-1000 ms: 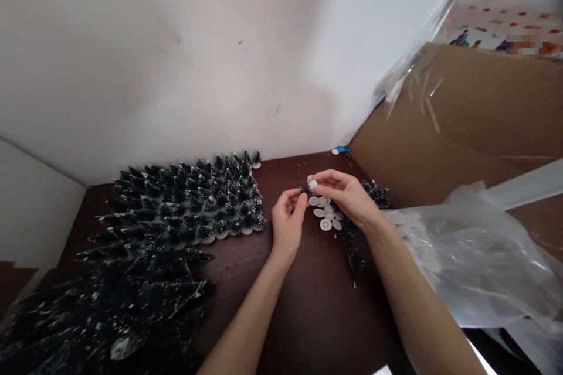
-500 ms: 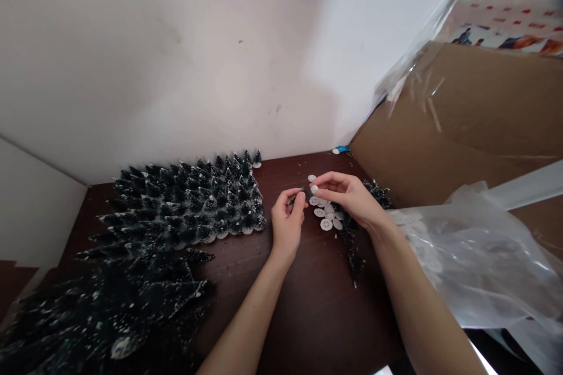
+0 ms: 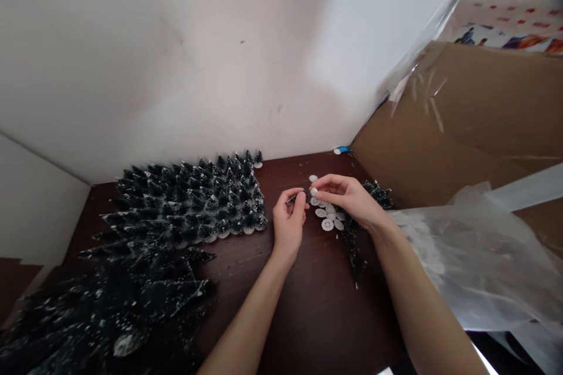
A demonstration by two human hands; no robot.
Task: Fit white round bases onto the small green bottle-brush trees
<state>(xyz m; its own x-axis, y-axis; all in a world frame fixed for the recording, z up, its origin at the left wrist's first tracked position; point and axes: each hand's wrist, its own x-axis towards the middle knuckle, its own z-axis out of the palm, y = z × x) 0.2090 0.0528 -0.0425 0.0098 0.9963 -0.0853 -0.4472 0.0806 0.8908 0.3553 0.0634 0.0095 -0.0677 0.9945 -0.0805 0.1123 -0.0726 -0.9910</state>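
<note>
My left hand (image 3: 289, 220) pinches a small dark green miniature tree (image 3: 291, 200) flecked with white, mostly hidden behind the fingers. Just to its right, my right hand (image 3: 345, 198) grips a white round base (image 3: 314, 192) between thumb and fingertips. The base is close to the tree's end; whether they touch I cannot tell. Below the right hand lie several loose white discs (image 3: 328, 224). Partly under that hand and wrist, loose snowy trees (image 3: 358, 263) rest on the table.
Rows of standing miniature trees (image 3: 211, 202) fill the table's (image 3: 303, 304) left back, with larger trees (image 3: 118, 304) in front. A clear plastic bag (image 3: 475, 269) of white pieces lies at right, beside a cardboard box (image 3: 492, 105). A small blue object (image 3: 343, 150) sits against the wall.
Both hands stay almost in place. The white base in my right hand has turned slightly. The whole view has shifted a little.
</note>
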